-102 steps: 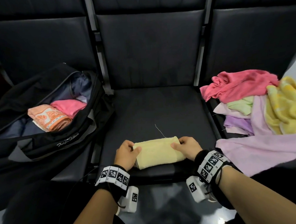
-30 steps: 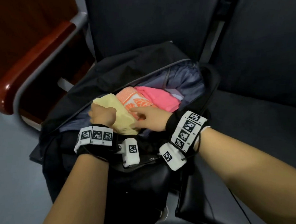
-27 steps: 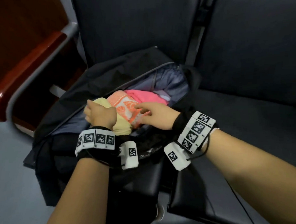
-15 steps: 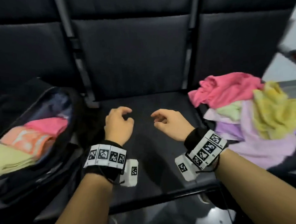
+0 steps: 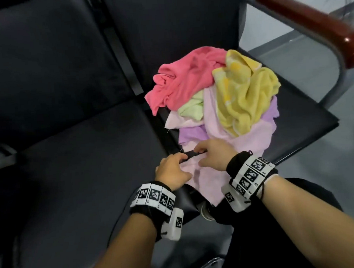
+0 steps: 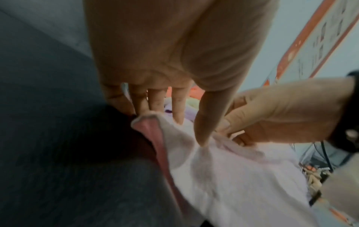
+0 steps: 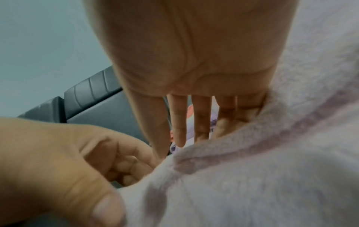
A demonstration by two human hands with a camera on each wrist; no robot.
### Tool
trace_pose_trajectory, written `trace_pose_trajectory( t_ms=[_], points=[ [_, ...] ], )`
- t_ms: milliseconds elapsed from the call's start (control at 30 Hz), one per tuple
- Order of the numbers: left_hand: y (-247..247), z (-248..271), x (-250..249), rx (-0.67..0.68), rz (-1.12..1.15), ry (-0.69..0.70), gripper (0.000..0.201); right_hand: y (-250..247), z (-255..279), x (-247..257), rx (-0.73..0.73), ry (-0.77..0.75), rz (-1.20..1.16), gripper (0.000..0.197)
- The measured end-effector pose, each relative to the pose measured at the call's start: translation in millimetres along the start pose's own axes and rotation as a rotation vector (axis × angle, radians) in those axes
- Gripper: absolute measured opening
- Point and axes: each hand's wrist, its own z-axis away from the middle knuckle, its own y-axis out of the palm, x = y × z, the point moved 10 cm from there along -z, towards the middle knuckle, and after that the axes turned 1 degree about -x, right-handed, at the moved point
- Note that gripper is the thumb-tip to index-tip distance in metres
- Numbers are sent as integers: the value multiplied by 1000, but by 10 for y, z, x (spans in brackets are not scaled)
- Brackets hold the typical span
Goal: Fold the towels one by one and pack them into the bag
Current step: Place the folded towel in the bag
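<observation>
A heap of loose towels lies on the right-hand black seat: a coral-pink towel (image 5: 187, 76), a yellow towel (image 5: 245, 93), a light green towel (image 5: 191, 108), a lilac towel (image 5: 190, 133) and a large pale pink towel (image 5: 252, 138) whose near end hangs over the seat's front edge. My left hand (image 5: 174, 171) pinches that towel's near corner, thumb on top, as the left wrist view shows (image 6: 202, 138). Just to its right, my right hand (image 5: 212, 156) grips the same edge. The pale pink towel (image 6: 233, 184) (image 7: 252, 184) fills both wrist views. The bag is out of view.
The middle seat (image 5: 81, 159) lies to the left of the heap. A metal-framed armrest with a red-brown wooden top (image 5: 309, 22) stands at the far right, with grey floor beyond it. A shoe (image 5: 206, 212) shows under the seat's front edge.
After the folded yellow towel went into the bag, both empty hands moved right from above the middle seat to the heap and took hold of the pale pink towel's near edge.
</observation>
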Motion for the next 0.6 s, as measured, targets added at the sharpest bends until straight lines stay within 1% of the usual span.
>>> trace_pose_trajectory(
  t_ms=[33, 100, 167, 200, 233, 300, 400, 433, 533, 600],
  points=[
    [49, -6, 1, -2, -69, 1, 56, 17, -8, -12, -2, -6, -12, 48],
    [79, -7, -7, -31, -153, 12, 44, 39, -21, 12, -3, -37, -25, 50],
    [26, 18, -25, -75, -109, 30, 25, 74, -13, 61, 26, -69, 0, 49],
    [-21, 43, -34, -94, -33, 45, 18, 93, 4, 87, 46, -81, 15, 46],
    [-87, 74, -45, -118, 68, 69, 15, 100, 20, 116, 55, -93, 25, 38],
    [-287, 165, -63, -179, 263, 115, 12, 54, 81, 205, 35, -120, 58, 16],
    [-696, 369, -82, -301, 468, 169, 12, -158, 235, 435, -84, -204, 32, 9],
    [-847, 452, -84, -345, 537, 189, 15, -257, 303, 523, -131, -240, -5, 7],
    [-1291, 738, -69, -459, 728, 248, 19, -550, 534, 771, -266, -317, -114, 11],
    [-1551, 931, -8, -517, 804, 274, 21, -683, 688, 958, -323, -365, -174, 19]
  ],
)
